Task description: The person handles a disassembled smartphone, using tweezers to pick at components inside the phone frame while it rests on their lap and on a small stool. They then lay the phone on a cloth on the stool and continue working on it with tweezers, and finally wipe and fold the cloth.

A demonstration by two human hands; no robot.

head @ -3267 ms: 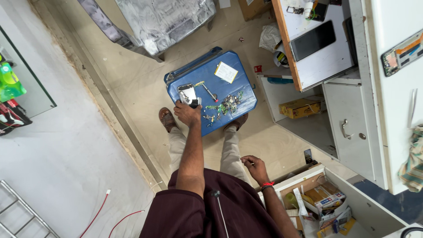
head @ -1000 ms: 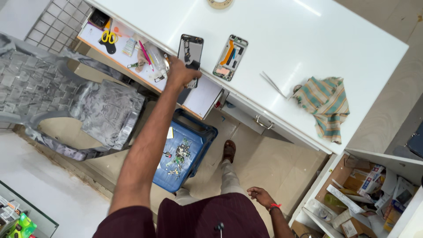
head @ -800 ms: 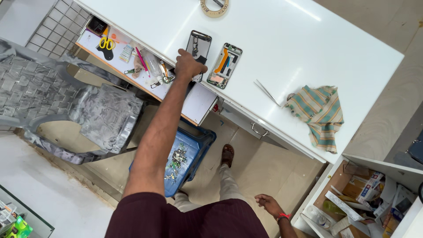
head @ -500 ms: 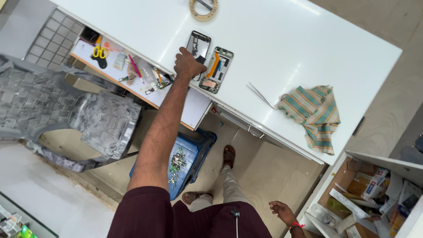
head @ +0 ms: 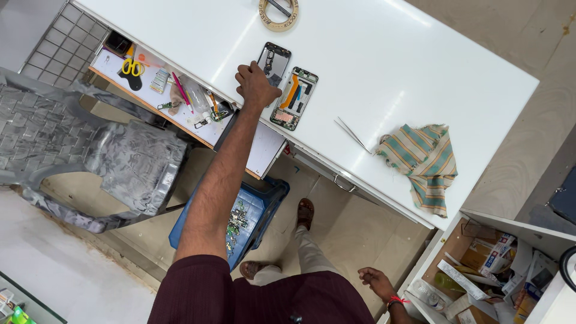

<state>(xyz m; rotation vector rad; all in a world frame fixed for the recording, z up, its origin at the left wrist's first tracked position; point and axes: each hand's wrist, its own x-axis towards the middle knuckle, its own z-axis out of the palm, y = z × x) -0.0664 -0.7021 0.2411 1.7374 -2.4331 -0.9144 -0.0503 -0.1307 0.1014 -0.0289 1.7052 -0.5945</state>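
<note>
My left hand [head: 255, 87] reaches out to the white table [head: 390, 72] and rests with curled fingers on the near end of a dark phone frame [head: 273, 59] lying flat there. Right beside it lies an opened phone [head: 294, 99] with its boards and an orange strip showing. My right hand [head: 377, 281], with a red band at the wrist, hangs low by my hip, fingers loosely apart and holding nothing.
Thin tweezers [head: 353, 134], a striped cloth [head: 420, 165] and a tape roll [head: 278, 12] lie on the table. An open drawer [head: 180, 102] holds yellow scissors and small tools. Below are a blue crate [head: 264, 201] of parts, a grey chair [head: 90, 150] and a box of cartons [head: 492, 264].
My left hand carried the dark phone frame up from the blue crate and set it down on the table beside the opened phone. My right hand stayed low.
</note>
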